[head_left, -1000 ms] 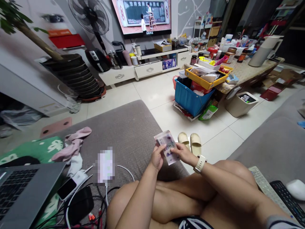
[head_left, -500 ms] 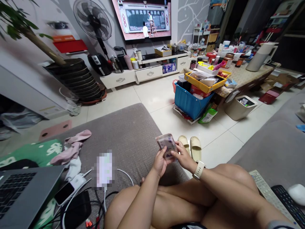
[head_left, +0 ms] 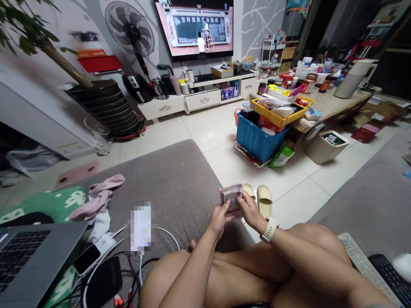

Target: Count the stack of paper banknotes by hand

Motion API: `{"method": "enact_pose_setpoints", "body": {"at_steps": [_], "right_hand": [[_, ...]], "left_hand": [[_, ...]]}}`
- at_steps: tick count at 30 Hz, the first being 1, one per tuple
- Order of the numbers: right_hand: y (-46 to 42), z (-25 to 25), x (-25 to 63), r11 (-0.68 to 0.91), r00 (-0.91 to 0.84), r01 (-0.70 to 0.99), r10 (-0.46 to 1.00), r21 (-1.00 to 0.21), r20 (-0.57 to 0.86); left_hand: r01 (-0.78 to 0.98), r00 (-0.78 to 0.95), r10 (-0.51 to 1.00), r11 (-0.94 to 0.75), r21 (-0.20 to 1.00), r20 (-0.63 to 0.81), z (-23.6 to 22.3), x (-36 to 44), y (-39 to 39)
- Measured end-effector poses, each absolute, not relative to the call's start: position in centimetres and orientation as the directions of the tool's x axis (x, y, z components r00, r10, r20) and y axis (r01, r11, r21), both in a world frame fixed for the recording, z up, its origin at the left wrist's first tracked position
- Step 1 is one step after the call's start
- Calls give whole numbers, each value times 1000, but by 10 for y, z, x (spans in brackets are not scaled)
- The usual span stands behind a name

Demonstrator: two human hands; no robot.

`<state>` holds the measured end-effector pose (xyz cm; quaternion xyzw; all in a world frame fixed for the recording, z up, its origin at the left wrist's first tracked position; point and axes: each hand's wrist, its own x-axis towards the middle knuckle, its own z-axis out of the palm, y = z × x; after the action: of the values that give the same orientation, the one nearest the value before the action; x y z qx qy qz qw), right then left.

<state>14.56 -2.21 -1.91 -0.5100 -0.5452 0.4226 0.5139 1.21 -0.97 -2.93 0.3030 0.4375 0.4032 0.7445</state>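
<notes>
A stack of banknotes (head_left: 231, 197) is held between both hands in front of my crossed legs, its printed face toward me. My left hand (head_left: 221, 219) grips the lower left side, thumb on the front note. On the right edge, my right hand (head_left: 252, 210) pinches the stack with its thumb on the face. A pale watch strap circles my right wrist. The fingers behind the notes are hidden. Beyond my right hand, a pair of cream slippers (head_left: 264, 200) rests on the floor.
A laptop (head_left: 41, 256), cables and a blurred-out device lie on the grey sofa (head_left: 167, 171) at left. Keyboards (head_left: 366, 261) lie at right. Ahead are a blue bin (head_left: 260, 139), a cluttered table (head_left: 330, 100) and a waste bin (head_left: 324, 149).
Both hands and the banknotes have shifted slightly right; the stack has turned and its top edges look more fanned. The view has tilted a little.
</notes>
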Motion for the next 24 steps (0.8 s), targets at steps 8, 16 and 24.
{"method": "enact_pose_setpoints", "body": {"at_steps": [8,16,24], "right_hand": [[-31,-18,141,77,48,88,995,-993,82],[-40,-26,137,68,116,147,990,-987,86],[-36,-20,139,58,95,57,993,-997,63]], "left_hand": [[-372,332,852,512,774,-404,-29,15,-14],[-357,320,854,509,783,-410,-35,18,-21],[-349,380,844,509,787,-378,-29,16,-17]]}}
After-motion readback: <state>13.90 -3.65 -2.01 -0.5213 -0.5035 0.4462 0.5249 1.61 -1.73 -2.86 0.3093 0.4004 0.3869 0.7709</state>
